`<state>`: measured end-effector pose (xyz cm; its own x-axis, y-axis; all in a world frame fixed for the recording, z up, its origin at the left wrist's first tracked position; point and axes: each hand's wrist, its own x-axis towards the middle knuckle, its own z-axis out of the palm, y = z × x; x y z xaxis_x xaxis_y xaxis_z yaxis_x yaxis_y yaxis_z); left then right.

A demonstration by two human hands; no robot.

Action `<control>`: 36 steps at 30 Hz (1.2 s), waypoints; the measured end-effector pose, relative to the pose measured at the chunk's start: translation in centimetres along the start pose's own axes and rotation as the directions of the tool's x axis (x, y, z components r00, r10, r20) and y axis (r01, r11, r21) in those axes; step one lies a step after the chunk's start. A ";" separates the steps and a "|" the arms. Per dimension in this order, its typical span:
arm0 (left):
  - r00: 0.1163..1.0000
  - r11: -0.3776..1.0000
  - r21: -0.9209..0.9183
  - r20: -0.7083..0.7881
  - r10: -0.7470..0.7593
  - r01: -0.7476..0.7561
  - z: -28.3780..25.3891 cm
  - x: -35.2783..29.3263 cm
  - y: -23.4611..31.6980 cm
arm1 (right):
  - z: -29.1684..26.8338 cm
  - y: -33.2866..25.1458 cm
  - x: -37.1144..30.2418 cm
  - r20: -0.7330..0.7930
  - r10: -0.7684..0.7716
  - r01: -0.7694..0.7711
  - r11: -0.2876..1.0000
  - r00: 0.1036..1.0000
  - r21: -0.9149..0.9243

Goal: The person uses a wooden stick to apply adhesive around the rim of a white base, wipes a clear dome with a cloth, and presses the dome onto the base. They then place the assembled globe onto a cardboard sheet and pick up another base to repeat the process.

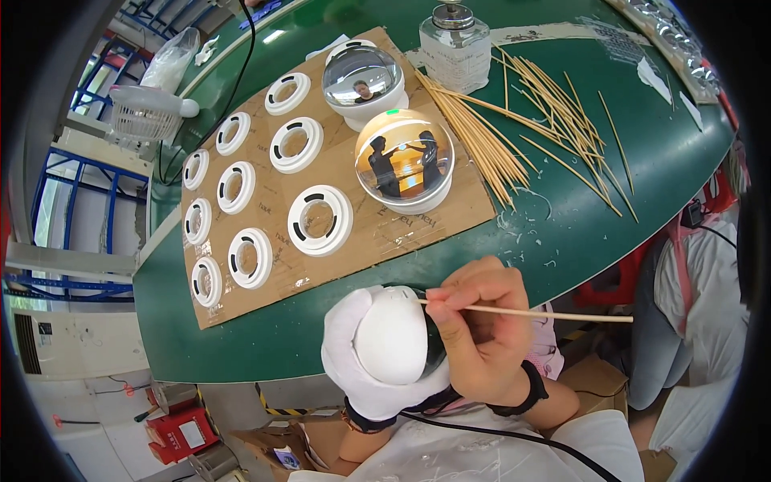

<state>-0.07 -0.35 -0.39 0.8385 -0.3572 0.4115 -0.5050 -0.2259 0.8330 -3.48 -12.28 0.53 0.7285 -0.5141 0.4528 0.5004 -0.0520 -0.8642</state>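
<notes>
My right hand pinches a thin bamboo stick between thumb and fingers. Its left tip meets the upper edge of a smooth white rounded piece. That piece is cradled in my left hand, which wears a white glove and has its fingers wrapped round the side. A dark, glossy curve shows beside the piece, mostly hidden by my right hand. Beyond my hands, a clear globe with two dark silhouettes on orange stands on a white base. Behind it is another clear globe.
A cardboard sheet bears several white rings with black pads. Many loose bamboo sticks lie right of it, below a glass jar with a metal top. White scraps dot the green table. Another person's leg is at right.
</notes>
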 end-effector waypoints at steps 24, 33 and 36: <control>0.993 0.990 -0.128 -0.090 -0.076 0.064 -0.4 0.8 -0.3 | -1.2 -0.8 1.1 0.230 0.043 -0.067 0.993 0.972 0.097; 0.982 0.988 -0.073 -0.125 -0.144 0.136 0.0 1.3 0.4 | -1.3 -0.5 1.6 0.406 -0.151 0.120 0.988 0.902 0.100; 0.985 0.985 -0.134 -0.115 -0.129 0.113 -0.1 1.3 0.2 | -1.3 -0.5 1.3 0.385 -0.146 0.125 0.989 0.911 0.079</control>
<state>0.91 -0.77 0.34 0.9146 -0.2182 0.3404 -0.3748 -0.1416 0.9162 -3.43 -14.03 1.24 0.7709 -0.1313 0.6232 0.6230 -0.0484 -0.7808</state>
